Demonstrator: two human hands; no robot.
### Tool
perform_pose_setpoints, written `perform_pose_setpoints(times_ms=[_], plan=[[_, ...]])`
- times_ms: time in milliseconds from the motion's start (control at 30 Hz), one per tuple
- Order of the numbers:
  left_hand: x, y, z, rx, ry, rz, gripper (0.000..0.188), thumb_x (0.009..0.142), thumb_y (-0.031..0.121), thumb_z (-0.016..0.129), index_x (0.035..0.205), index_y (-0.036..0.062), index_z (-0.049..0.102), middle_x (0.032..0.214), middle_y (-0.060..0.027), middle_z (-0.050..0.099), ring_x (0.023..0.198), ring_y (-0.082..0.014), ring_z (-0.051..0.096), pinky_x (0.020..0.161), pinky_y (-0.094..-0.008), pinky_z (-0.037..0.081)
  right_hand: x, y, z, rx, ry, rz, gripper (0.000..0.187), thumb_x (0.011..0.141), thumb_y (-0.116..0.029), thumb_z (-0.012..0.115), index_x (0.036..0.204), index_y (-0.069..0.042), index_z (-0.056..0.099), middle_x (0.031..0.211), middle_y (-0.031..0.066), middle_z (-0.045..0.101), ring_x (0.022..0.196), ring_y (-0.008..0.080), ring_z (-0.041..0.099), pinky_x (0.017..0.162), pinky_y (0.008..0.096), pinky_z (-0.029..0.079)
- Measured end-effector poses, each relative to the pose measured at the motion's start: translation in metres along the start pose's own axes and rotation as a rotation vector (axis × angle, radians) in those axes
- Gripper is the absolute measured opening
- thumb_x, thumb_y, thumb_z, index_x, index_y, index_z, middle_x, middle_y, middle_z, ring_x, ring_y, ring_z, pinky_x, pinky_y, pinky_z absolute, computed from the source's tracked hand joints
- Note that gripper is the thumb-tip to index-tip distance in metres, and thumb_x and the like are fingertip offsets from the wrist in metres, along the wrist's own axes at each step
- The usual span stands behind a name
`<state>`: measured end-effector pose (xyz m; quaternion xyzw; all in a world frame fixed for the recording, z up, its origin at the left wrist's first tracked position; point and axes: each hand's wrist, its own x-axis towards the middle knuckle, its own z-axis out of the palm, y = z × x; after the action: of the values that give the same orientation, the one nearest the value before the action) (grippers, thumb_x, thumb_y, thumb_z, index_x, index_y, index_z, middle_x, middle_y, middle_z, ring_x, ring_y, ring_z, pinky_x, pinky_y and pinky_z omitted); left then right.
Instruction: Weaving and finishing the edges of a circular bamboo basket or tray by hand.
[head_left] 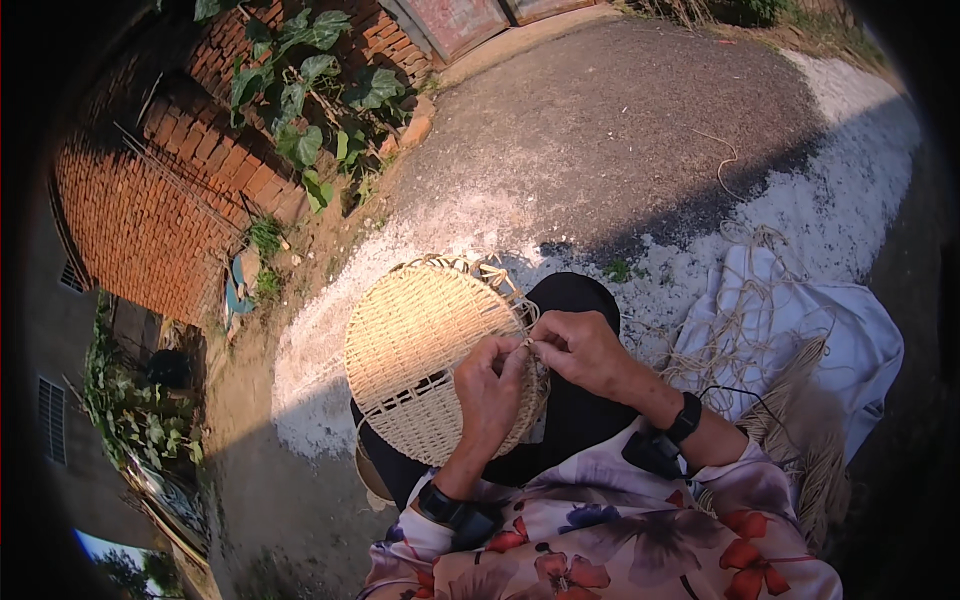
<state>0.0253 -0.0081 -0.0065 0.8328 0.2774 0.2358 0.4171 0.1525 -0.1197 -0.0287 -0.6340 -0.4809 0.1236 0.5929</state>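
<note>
A round woven piece (425,310) of pale straw-coloured cord rests on my lap over dark trousers, tilted, with a row of dark gaps across its lower half. My left hand (488,390) lies over its right part, thumb and forefinger pinched together at the rim. Just beside it, my right hand (583,352) pinches at the same spot, its fingertips nearly meeting the left ones. A small pale bit of cord shows between the fingertips. Loose loops of cord stick out along the far right rim.
To my right, a white cloth (865,335) lies on the ground under tangled cord (745,300). A thick bundle of cord (820,460) hangs close to my right arm. Pale granular material (330,365) covers part of the ground. A brick wall (150,230) and leafy plants (300,95) stand at the left.
</note>
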Motion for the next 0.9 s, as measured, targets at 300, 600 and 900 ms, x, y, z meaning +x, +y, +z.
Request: perform_pose_setpoints(times_ms=[300,600,900], plan=[[-0.001,0.002,0.0,0.005,0.017,0.031,0.01,0.087,0.009,0.071,0.09,-0.0006,0.069,0.072,-0.008,0.066,0.062,-0.0127,0.061,0.061,-0.0287,0.049,0.002,0.003,0.014,-0.331,0.182,-0.218,0.013,0.078,-0.006,0.067,0.084,-0.004,0.055,0.075,0.0124,0.061,0.065,0.0321,0.065,0.056,0.042,0.051],[-0.001,0.001,0.002,0.016,0.026,0.0,0.011,0.086,0.008,0.071,0.089,-0.0017,0.068,0.071,-0.0084,0.065,0.06,-0.0134,0.06,0.059,-0.0288,0.049,-0.001,0.002,-0.002,-0.033,0.123,-0.013,0.012,0.081,-0.003,0.069,0.09,0.0,0.062,0.077,0.0106,0.063,0.066,0.0213,0.065,0.059,0.0323,0.051],[-0.001,0.0,0.002,0.027,0.032,0.022,0.011,0.085,0.009,0.072,0.089,-0.0011,0.069,0.072,-0.0086,0.065,0.06,-0.0136,0.06,0.059,-0.0292,0.049,0.001,0.004,0.0,-0.02,0.041,-0.02,0.012,0.082,-0.003,0.071,0.089,0.0,0.063,0.078,0.0099,0.064,0.068,0.0154,0.067,0.06,0.0285,0.052]])
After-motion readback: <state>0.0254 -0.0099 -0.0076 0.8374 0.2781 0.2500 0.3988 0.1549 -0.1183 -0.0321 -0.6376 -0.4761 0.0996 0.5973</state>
